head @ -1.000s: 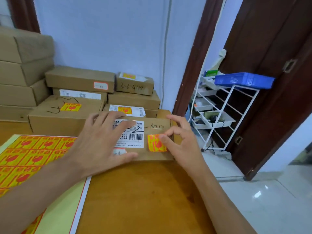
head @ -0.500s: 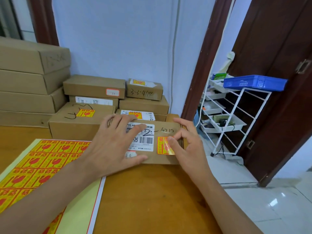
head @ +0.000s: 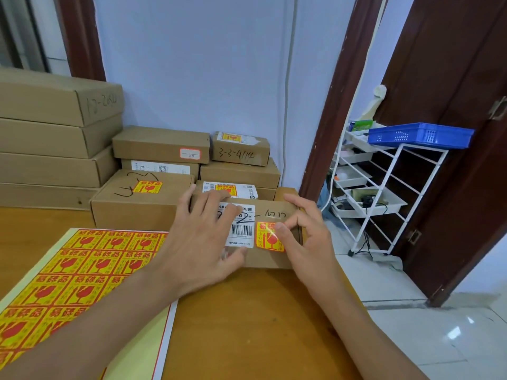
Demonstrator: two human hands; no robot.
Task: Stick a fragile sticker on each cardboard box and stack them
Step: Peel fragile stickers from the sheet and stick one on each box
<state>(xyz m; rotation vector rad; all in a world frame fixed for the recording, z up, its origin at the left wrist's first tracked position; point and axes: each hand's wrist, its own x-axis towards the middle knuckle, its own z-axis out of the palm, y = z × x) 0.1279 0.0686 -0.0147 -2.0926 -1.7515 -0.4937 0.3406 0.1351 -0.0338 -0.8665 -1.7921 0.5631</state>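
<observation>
My left hand (head: pixel 203 242) lies flat and spread on the box (head: pixel 270 257) at table (head: pixel 247 325) centre while my right hand (head: pixel 307 237) thumbs its sticker (head: pixel 267 237) down, so labelling looks nearly done; stacking at 11 o'clock remains.

A small brown cardboard box (head: pixel 270 255) lies flat near the right edge of a wooden table. Its top carries a white barcode label (head: pixel 241 229), handwritten black marks, and a yellow fragile sticker (head: pixel 267 237) printed with a red broken wine glass, set just right of the label. To the left lies a sticker sheet (head: pixel 82 270) with rows of the same yellow and red stickers. Behind, more cardboard boxes (head: pixel 162 145) stand stacked against the wall; three of them show fragile stickers on top, among them a larger box (head: pixel 137 209) just left of the small one.
</observation>
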